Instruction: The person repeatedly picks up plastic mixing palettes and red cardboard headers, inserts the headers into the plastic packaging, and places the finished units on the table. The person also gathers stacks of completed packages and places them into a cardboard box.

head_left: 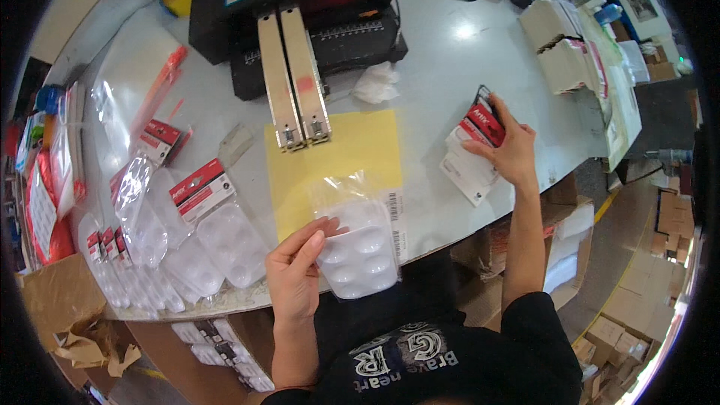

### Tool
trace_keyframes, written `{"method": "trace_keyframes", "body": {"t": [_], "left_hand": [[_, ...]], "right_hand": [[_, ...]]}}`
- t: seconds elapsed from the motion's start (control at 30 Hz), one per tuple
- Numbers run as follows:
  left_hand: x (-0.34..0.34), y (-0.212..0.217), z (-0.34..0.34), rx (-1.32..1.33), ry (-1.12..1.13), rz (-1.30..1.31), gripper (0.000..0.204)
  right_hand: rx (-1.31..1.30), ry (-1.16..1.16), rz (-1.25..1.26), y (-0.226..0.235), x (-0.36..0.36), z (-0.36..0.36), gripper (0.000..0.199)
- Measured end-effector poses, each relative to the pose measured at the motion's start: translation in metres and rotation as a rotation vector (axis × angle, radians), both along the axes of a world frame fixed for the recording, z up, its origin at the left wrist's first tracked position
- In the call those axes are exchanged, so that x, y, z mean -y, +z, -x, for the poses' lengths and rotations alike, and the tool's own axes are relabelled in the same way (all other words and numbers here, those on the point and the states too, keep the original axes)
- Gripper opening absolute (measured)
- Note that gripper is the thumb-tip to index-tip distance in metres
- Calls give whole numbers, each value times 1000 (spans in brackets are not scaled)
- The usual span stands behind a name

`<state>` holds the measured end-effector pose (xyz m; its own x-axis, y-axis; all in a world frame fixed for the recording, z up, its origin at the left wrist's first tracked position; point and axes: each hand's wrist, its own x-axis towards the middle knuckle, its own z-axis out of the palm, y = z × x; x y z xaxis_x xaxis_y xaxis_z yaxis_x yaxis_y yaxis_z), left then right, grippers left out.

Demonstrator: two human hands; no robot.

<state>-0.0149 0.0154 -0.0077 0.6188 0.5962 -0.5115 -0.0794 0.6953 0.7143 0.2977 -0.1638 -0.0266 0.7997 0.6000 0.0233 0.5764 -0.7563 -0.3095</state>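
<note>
Left hand (294, 274) gripped a clear plastic bag holding a white moulded tray with round wells (358, 251), thumb and fingers pinched on the bag's left edge, the pack lying at the near edge of the pale grey worktable (450, 75) and half over a yellow sheet of paper (352, 146). The forearm rose straight from the lower edge, wrist bent slightly inward.

Right hand (510, 154) was stretched well out to the right, arm nearly straight, fingers spread and curled onto a small stack of red-and-white printed header cards (474, 154); it looked to have hold of the top one, though the grip itself was partly hidden.

To my eye the step in hand was pairing a card with the bagged tray. That would call for lifting a single card cleanly off the stack and carrying it across to the open top of the bag, squared up.

Just beyond the yellow sheet, the two long metal arms (294, 79) of a black desktop machine (300, 7) reached toward the person. Off to the left lay finished carded trays in clear bags (214, 232), overlapping in a loose row.
</note>
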Motion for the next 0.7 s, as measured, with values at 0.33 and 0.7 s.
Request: {"method": "trace_keyframes", "body": {"t": [0.33,0.7], "left_hand": [[10,23,-9,-131,-167,-351,25],[11,31,4,-301,-219,-575,15]], "right_hand": [[-658,138,-509,86,-47,80,47],[-853,559,-163,82,-112,116,35]]}}
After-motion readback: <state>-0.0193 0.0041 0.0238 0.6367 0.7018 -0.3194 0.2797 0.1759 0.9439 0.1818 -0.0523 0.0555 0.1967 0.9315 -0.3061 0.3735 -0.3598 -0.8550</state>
